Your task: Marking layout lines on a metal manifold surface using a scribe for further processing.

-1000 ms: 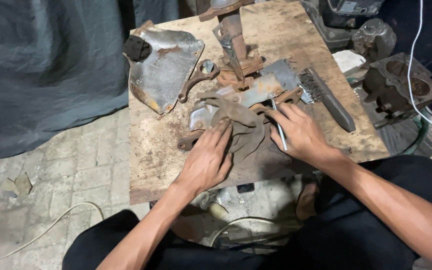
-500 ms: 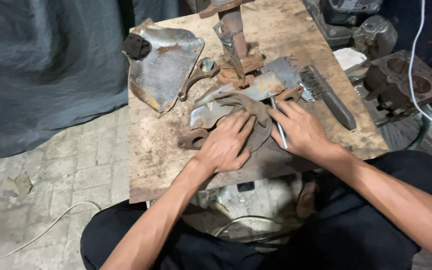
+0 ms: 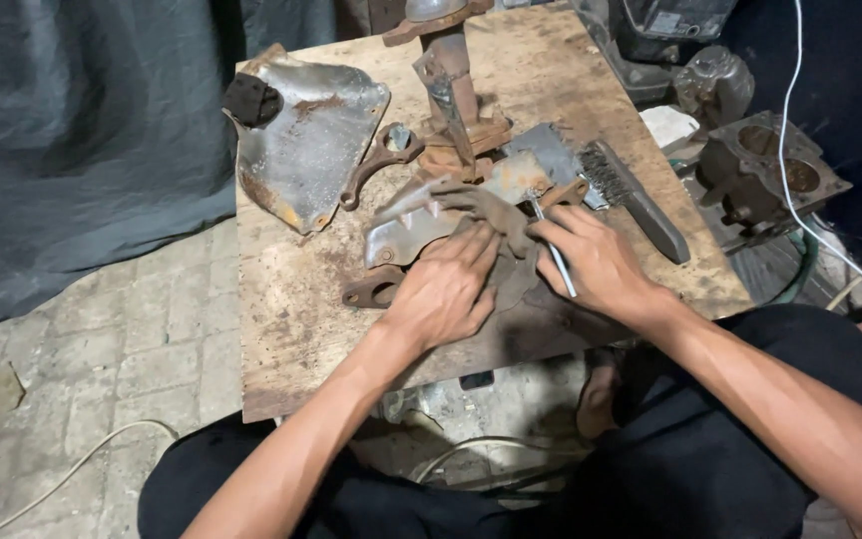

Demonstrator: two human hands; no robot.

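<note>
Rusty metal part (image 3: pixel 421 232), long axis leftward-down, pinned under brown rag (image 3: pixel 496 215) by flat left hand (image 3: pixel 444 291); right hand (image 3: pixel 596 265) adjacent, clamped on thin rod (image 3: pixel 554 262).

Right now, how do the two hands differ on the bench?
The left hand lies flat, palm down, pressing the brown rag onto the rusty metal part. The right hand is curled, with a thin metal rod between its fingers. Both touch the rag.
</note>
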